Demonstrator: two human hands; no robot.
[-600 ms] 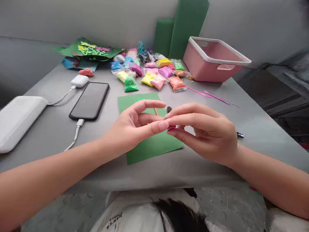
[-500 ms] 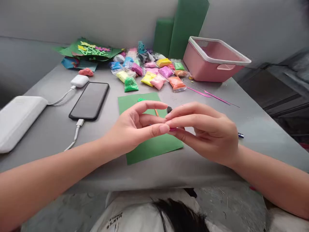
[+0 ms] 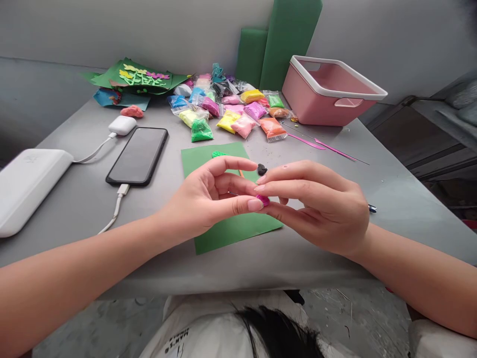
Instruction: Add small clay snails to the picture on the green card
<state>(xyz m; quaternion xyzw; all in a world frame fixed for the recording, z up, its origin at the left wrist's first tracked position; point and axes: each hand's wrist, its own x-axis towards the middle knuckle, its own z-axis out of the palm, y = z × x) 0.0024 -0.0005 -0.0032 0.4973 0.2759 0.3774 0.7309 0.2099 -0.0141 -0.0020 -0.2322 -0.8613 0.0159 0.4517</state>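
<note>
A small lump of magenta modelling clay is pinched between the fingertips of both hands. My left hand grips it from the left with thumb and fingers, the index finger raised and curved. From the right, my right hand holds the clay between its thumb and fingertips. Below both hands lies a sheet of green card, partly hidden by them. On the card are a green clay leaf shape and a thin orange piece. A black clay lump sits just beyond my right fingertips.
Several bags of coloured clay lie at the back, beside a pink basket. Pink tools rest at right. On the left are a phone, a white power bank, an earphone case and decorated green card.
The magenta clay shows more between the fingertips now. My right fingers have shifted slightly, and more of the black lump is visible.
</note>
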